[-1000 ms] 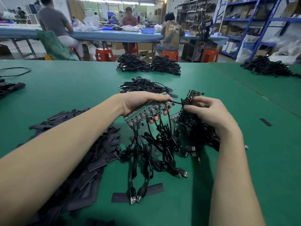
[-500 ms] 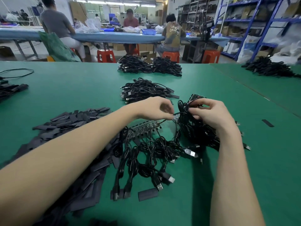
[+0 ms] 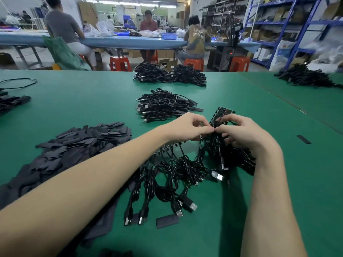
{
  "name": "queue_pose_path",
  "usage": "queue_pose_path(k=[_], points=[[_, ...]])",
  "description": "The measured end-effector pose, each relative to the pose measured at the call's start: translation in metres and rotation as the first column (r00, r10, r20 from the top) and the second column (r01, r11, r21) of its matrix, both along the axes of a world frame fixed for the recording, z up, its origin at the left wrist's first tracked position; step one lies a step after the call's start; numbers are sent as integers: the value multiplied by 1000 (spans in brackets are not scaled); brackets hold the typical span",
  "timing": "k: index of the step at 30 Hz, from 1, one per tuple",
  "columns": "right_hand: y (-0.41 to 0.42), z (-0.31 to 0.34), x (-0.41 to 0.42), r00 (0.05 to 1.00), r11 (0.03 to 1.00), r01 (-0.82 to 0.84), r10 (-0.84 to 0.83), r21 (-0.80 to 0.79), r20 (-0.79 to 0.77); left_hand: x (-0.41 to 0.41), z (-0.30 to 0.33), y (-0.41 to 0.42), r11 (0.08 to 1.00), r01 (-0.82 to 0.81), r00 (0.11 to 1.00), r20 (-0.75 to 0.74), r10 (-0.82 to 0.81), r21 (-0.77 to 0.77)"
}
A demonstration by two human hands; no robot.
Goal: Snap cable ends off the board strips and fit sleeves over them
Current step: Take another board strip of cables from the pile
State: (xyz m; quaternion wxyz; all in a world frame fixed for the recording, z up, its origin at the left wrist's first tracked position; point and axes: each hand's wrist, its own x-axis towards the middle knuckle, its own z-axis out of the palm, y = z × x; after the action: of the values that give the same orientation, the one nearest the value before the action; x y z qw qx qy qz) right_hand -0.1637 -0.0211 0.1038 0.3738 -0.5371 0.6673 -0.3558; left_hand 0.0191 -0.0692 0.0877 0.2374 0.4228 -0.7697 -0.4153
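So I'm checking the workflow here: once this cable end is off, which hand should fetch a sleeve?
Probably the left hand. The sleeve pile lies on its side of the table, while the right hand grips the board strip and cable bundle.

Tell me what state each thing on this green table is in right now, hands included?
Left hand: fingers curled, pinching at the cable ends.
Right hand: gripping the green board strip, held tilted up.
Second board strip: lying flat, black cables attached.
Flat black sleeves: loose heap, unused.
Bundled black cables: piled behind the hands.
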Motion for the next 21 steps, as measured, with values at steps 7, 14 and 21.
queue_pose_path(k=[7, 14, 21], points=[[5, 16, 1, 998, 991, 43, -49, 128, 48, 0, 3, 0, 992, 99, 995, -23, -97, 77], [5, 11, 0, 990, 970, -133, 139, 204, -15, 18, 8, -3, 965, 230, 965, 98, -243, 128], [-17, -12, 11, 987, 988, 134, -139, -72, -75, 32, -2, 3, 958, 281, 884, 370, -285, 65]])
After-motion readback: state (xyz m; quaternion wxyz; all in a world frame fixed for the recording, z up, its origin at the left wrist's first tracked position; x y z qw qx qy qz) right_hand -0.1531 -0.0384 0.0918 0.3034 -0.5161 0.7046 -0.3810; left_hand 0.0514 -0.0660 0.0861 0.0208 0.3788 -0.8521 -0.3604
